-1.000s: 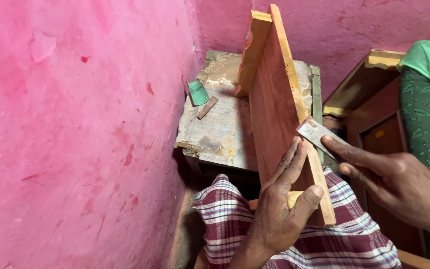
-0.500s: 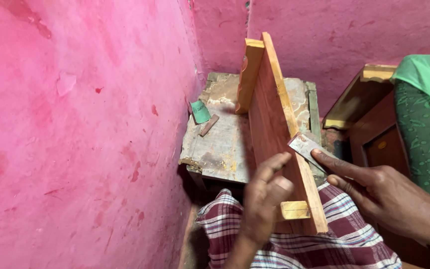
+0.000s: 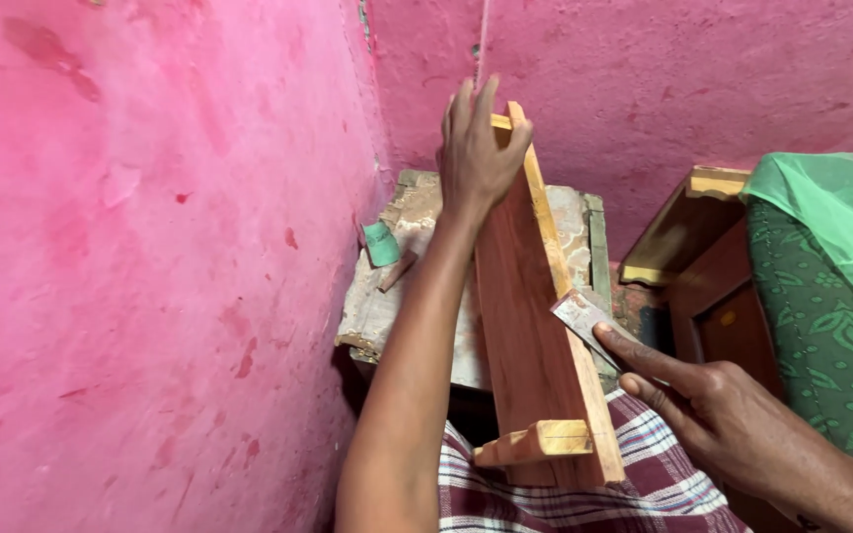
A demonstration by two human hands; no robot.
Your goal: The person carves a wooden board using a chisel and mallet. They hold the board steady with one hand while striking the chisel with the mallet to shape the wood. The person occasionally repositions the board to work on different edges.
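From the head camera, my left hand is stretched out to the far end of the wooden board, fingers curled over its top edge and closed on it, steadying it. The board stands on its long edge, tilted, its near end resting on my lap over the checked cloth and its far end above the worn stone-topped stand against the pink wall. A small pale wooden block is fixed across the near end of the board, with a pencil-like line on it.

My right hand sits at the board's right edge, pinching a thin grey metal blade, a scraper I think, though its far edge is hard to make out. Forefinger and thumb lie flat along it and press its corner to the upper edge of the board, so this hand is closed on the blade and nothing else.

On the stand lie a small green piece and a short stick, both well apart from my hands. To the right stand a piece of dark wooden furniture and green patterned fabric.

As for progress, the board's broad face looks smooth and evenly reddish, while the blade sits about midway along the edge, so I judge the edge is only partly worked.
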